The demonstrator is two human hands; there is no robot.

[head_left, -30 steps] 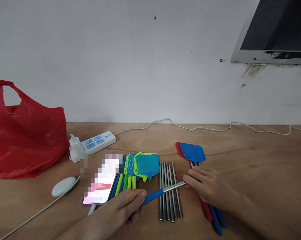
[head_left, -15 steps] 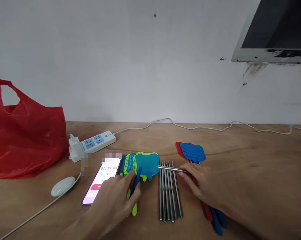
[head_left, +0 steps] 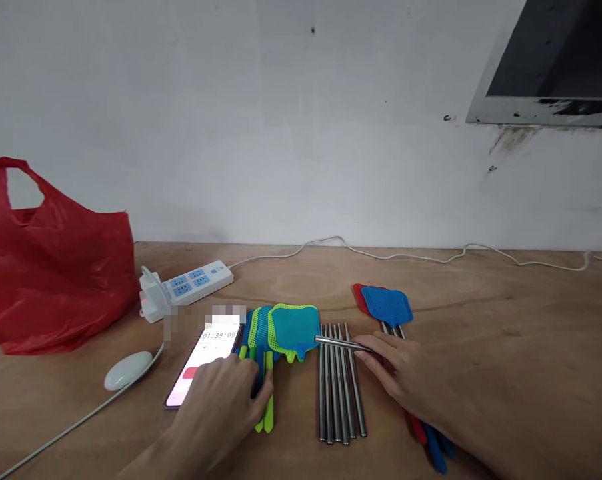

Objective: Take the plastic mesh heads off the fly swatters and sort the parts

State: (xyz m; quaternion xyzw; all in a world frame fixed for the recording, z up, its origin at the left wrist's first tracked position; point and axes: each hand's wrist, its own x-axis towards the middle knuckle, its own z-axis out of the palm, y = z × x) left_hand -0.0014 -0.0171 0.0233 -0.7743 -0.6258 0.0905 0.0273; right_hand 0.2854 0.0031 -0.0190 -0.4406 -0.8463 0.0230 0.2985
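Note:
My left hand (head_left: 221, 407) lies on a row of green and blue plastic handles (head_left: 267, 400), fingers curled over a blue one I can barely see. Just beyond it a fan of blue, green and teal swatter heads (head_left: 288, 328) rests on the wooden table (head_left: 505, 347). My right hand (head_left: 405, 380) pinches a steel rod (head_left: 337, 343) that lies crosswise over a row of several steel rods (head_left: 339, 387). Under my right hand lie finished swatters with blue and red heads (head_left: 383, 303) and blue and red handles (head_left: 433, 447).
A phone (head_left: 201, 363) showing a timer lies left of the handles. Farther left are a white oval device (head_left: 128, 370) on a cable, a white power strip (head_left: 183, 287) and a red plastic bag (head_left: 51, 267). A white cable (head_left: 405, 257) runs along the wall.
The blue handle and steel rod were pulled apart. My left hand carried the handle left to the handle row; my right hand moved the rod up across the rod row.

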